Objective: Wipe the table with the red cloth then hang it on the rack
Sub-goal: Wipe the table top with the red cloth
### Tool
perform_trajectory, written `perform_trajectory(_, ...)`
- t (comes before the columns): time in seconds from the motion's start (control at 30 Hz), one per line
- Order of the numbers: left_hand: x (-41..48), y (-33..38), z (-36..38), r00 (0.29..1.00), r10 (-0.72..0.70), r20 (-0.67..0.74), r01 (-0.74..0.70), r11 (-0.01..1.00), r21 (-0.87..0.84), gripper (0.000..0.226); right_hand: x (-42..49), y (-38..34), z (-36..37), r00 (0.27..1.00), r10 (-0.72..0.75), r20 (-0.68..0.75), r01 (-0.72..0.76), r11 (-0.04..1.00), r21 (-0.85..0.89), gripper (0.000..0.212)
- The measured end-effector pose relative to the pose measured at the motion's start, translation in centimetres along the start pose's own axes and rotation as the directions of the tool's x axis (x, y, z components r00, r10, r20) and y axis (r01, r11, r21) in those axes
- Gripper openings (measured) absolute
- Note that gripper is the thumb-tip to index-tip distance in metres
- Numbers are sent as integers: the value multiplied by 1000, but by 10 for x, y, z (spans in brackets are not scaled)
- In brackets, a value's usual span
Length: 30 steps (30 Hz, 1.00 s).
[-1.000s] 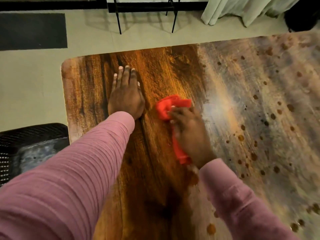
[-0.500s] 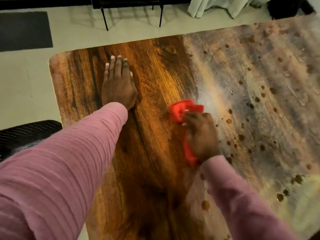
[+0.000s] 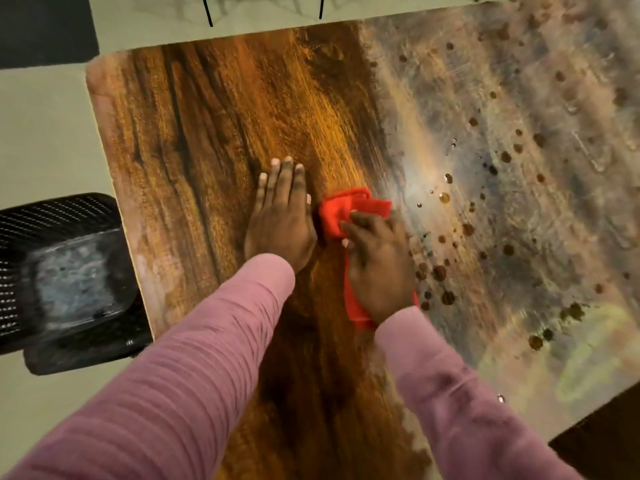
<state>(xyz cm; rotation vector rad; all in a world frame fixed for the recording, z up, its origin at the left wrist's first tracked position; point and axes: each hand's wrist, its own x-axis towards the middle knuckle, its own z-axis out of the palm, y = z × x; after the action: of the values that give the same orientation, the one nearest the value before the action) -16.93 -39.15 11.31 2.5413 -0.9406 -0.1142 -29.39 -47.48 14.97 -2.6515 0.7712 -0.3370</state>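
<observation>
The red cloth (image 3: 346, 211) lies crumpled on the wooden table (image 3: 214, 133), near its middle. My right hand (image 3: 379, 268) presses down on the cloth with fingers curled over it; red folds stick out ahead of the fingers and behind the wrist. My left hand (image 3: 282, 220) lies flat on the wood with straight fingers, right beside the cloth on its left. The left part of the table looks dark and glossy. The right part (image 3: 502, 150) is dull with many brown droplets and spots. Only two thin black legs (image 3: 320, 6), perhaps the rack's, show at the top edge.
A black mesh chair (image 3: 65, 271) stands on the floor at the table's left edge. A dark mat (image 3: 45, 29) lies on the pale floor at the top left. The table's near right corner ends at a dark area (image 3: 602, 441).
My view has shifted forward and down over the table. My left hand now sits close beside the cloth instead of well apart from it. My right hand keeps pressing the cloth.
</observation>
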Motion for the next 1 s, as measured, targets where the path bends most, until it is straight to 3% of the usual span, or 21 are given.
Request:
perform_trajectory(0.1,0,1,2,1000,12,0,-12,1000,19,49,-4,16,-3,994,-92,53,93,996,-12,27)
perform_trajectory(0.17,-2,0,3,1000,7,3,-7,999,38,50,11,42,-13,999,32,21,-31,997,-67,27)
perform_trajectory(0.23,-4,1,4,1000,9,4,-9,999,51,50,27,65,-22,967,242,-80,-250,964,-97,28)
perform_trajectory(0.3,-4,3,5,1000,17,4,-17,998,60,50,28,64,-22,936,330,-124,-340,938,-71,28)
perform_trajectory(0.37,-3,4,5,1000,6,10,-6,998,69,50,5,37,-14,968,246,-52,-248,969,-27,29)
perform_trajectory(0.43,-2,4,4,1000,1,18,-2,998,65,50,-36,4,-4,998,47,29,-48,998,47,31)
perform_trajectory(0.5,-2,3,3,1000,3,26,-5,998,59,50,-77,-12,-2,986,-131,105,118,985,126,29)
perform_trajectory(0.57,-3,2,2,1000,17,20,-18,998,64,50,-87,0,-11,967,-217,137,199,971,133,26)
perform_trajectory(0.63,-4,1,2,1000,14,21,-16,997,72,50,-75,27,-21,987,-109,122,104,994,41,27)
perform_trajectory(0.7,-5,2,3,1000,7,26,-9,996,85,51,-55,57,-33,992,115,46,-113,992,-58,28)
perform_trajectory(0.8,-4,4,4,1000,9,28,-12,994,104,51,-46,65,-36,963,267,-43,-269,962,-53,28)
perform_trajectory(0.87,-4,5,3,999,-3,38,-1,993,117,51,-67,39,-24,979,201,-30,-202,979,-8,30)
perform_trajectory(0.93,-3,6,2,999,1,53,-7,993,117,51,-105,8,-10,999,14,29,-16,998,53,30)
perform_trajectory(1.0,-4,6,0,998,-1,64,-7,993,122,51,-139,-8,-6,976,-184,117,173,980,99,27)
